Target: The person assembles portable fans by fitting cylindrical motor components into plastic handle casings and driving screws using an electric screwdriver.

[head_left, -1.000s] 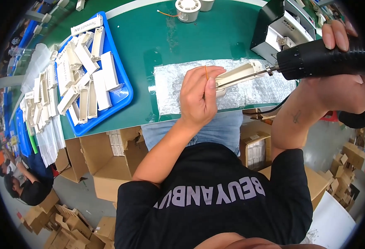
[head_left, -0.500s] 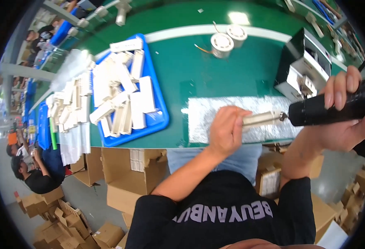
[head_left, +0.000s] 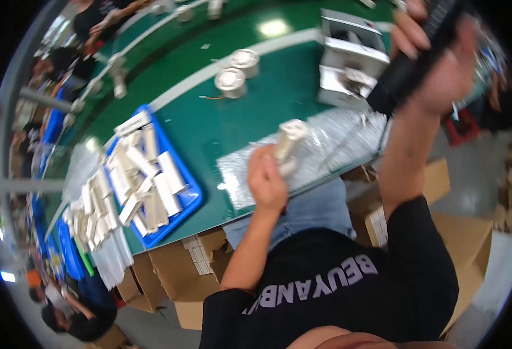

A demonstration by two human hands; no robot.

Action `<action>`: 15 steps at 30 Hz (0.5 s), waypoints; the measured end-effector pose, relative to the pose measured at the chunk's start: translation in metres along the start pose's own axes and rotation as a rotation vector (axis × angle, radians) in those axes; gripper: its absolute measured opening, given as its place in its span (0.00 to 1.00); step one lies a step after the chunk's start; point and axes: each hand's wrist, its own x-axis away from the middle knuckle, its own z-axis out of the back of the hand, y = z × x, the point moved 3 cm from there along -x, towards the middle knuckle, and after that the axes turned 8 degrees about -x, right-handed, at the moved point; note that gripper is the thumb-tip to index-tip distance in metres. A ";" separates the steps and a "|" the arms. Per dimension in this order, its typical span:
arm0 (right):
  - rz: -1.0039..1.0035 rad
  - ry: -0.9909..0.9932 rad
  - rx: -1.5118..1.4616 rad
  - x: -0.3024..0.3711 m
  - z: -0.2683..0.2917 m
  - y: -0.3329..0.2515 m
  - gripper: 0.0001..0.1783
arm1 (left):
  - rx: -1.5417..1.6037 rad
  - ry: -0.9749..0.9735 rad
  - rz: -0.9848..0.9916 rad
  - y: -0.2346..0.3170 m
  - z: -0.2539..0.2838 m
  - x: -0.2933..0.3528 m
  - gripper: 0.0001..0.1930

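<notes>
My left hand (head_left: 266,181) grips a long off-white plastic housing (head_left: 291,138), its open end tilted up and away from me. The fingers hide its lower part. Over at the upper right, my right hand (head_left: 449,81) is wrapped round a black electric screwdriver (head_left: 404,77), raised and slanting; motion blurs both. The screwdriver's tip is hard to make out and stands apart from the housing. Beneath my left hand lies a silvery padded mat (head_left: 326,145) along the near edge of the green table (head_left: 195,136).
A blue tray (head_left: 177,216) heaped with off-white housings (head_left: 168,171) is at the left, with more housings (head_left: 93,218) beside it. Two round white parts (head_left: 231,81) stand farther back. A black-and-white box-like device (head_left: 352,58) is behind the mat. Cardboard boxes (head_left: 180,273) sit below the table.
The screwdriver has come away from the housing's end and risen to the upper right. My left hand has tilted the housing from level to upright. The whole view has turned.
</notes>
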 end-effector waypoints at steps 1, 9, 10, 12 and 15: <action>0.003 0.034 0.036 0.000 0.002 -0.009 0.34 | 0.014 -0.006 -0.066 0.004 0.001 -0.003 0.14; 0.638 0.097 1.111 -0.035 0.007 -0.006 0.23 | 0.013 0.006 -0.168 0.007 -0.012 -0.001 0.14; 0.643 0.078 1.153 -0.034 0.011 0.004 0.26 | -0.009 0.019 -0.187 0.007 -0.008 0.000 0.15; 0.549 0.139 1.035 -0.031 0.019 0.014 0.26 | -0.026 0.033 -0.175 0.005 -0.003 0.001 0.14; 0.341 0.422 0.880 -0.015 -0.008 0.016 0.16 | -0.010 0.045 -0.174 0.007 -0.006 0.000 0.13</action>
